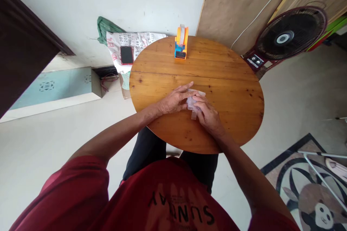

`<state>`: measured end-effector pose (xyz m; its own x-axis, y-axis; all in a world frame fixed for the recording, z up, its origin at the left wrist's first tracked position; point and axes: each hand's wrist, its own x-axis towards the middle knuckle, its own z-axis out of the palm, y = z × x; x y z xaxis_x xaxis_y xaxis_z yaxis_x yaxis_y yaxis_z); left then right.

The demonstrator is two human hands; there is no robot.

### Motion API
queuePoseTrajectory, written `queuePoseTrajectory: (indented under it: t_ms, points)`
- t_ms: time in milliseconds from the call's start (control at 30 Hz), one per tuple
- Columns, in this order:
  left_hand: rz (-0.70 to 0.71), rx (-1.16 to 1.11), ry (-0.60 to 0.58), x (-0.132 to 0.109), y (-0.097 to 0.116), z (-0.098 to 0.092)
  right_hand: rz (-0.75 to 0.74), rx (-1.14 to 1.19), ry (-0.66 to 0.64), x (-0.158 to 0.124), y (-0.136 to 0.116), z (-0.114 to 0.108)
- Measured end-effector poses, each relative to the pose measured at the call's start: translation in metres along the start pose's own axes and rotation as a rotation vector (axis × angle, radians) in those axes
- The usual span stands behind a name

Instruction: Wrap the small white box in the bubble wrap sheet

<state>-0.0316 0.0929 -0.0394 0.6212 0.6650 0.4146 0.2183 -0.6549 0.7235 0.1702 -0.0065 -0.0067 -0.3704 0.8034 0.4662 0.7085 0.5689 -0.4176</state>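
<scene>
A small, whitish, see-through plastic packet [191,104] lies on the round wooden table [233,90] between my two hands. From its near edge a strip of clear tape [194,115] sticks out. My left hand [175,100] holds the packet's left side, its fingers reaching over the top and its thumb lower down. On the other side, my right hand [208,113] has curled fingers pressed onto the packet, covering much of it. What is inside the packet cannot be made out.
An orange and blue tape dispenser [181,45] stands at the table's far edge. Left of the table, a phone [126,55] lies on a printed white bag [115,43]. A large fan [287,38] is at the right, and a metal frame [317,173] stands on the floor.
</scene>
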Motion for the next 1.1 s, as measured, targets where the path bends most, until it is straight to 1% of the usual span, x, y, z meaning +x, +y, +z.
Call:
queuePoseTrajectory:
  t_ms: [67,100,167,233,300,367,433,500,567,600,667,733,800,867,1000,1100]
  points:
    - [0.173,0.089,-0.017,-0.001,-0.008,0.001,-0.022,-0.066,-0.049,-0.003,0.000,0.000]
    - [0.215,0.130,-0.016,-0.002,-0.011,0.002,-0.033,-0.106,-0.076,-0.005,-0.001,0.000]
    - [0.267,0.183,-0.010,-0.003,-0.015,0.003,-0.049,-0.188,-0.127,-0.008,-0.005,0.000]
    - [0.287,0.203,-0.016,-0.005,-0.017,0.003,-0.047,-0.245,-0.160,-0.011,-0.011,0.000]
    - [0.294,0.196,-0.023,-0.005,-0.019,0.004,-0.032,-0.241,-0.165,-0.015,-0.017,-0.001]
    - [0.289,0.176,-0.031,-0.005,-0.021,0.004,-0.013,-0.171,-0.131,-0.019,-0.022,-0.005]
    - [0.278,0.157,-0.047,-0.004,-0.022,0.004,0.016,-0.061,-0.047,-0.023,-0.024,-0.013]
    - [0.267,0.142,-0.060,-0.003,-0.023,0.003,0.073,0.030,0.067,-0.025,-0.024,-0.022]
    - [0.270,0.129,-0.064,-0.001,-0.022,0.001,0.129,0.071,0.159,-0.023,-0.021,-0.031]
    - [0.275,0.124,-0.064,-0.001,-0.022,0.000,0.146,0.077,0.179,-0.021,-0.018,-0.034]
    - [0.291,0.120,-0.063,0.001,-0.021,-0.002,0.144,0.073,0.156,-0.016,-0.010,-0.038]
    - [0.309,0.123,-0.069,0.001,-0.019,-0.003,0.107,0.044,0.082,-0.011,0.000,-0.038]
    - [0.329,0.121,-0.076,0.001,-0.018,-0.003,0.057,-0.009,0.002,-0.007,0.009,-0.033]
    - [0.327,0.113,-0.072,0.000,-0.017,-0.003,0.020,-0.077,-0.049,-0.003,0.017,-0.028]
    - [0.253,0.066,-0.048,-0.002,-0.015,0.000,-0.032,-0.198,-0.081,0.003,0.027,-0.018]
    - [0.196,-0.033,-0.007,-0.001,-0.010,0.003,-0.033,-0.206,-0.081,0.006,0.030,-0.016]
